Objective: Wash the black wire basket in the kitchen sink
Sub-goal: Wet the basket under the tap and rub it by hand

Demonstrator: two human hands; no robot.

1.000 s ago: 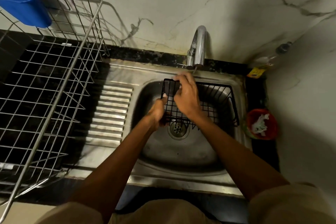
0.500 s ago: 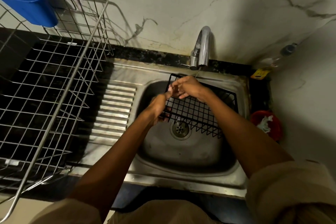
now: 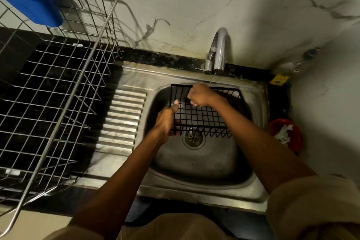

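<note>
The black wire basket (image 3: 202, 117) hangs tilted over the steel sink (image 3: 196, 163), its grid bottom facing me, above the drain (image 3: 193, 138). My left hand (image 3: 165, 121) grips its left edge, thumb up along the wire. Near the basket's top rim my right hand (image 3: 200, 96) has its fingers curled onto the wires. A thin stream of water falls from the chrome tap (image 3: 218, 52) just behind my right hand.
A steel wire dish rack (image 3: 58, 91) fills the counter to the left, with a blue plastic holder (image 3: 33, 2) hooked on its back corner. The ribbed drainboard (image 3: 122, 119) lies between rack and sink. A red bowl (image 3: 286, 134) sits at the right, near the wall.
My right hand slid from the basket's left side to its top rim, closer to the tap. The basket turned its grid bottom further towards me. My left hand kept its hold.
</note>
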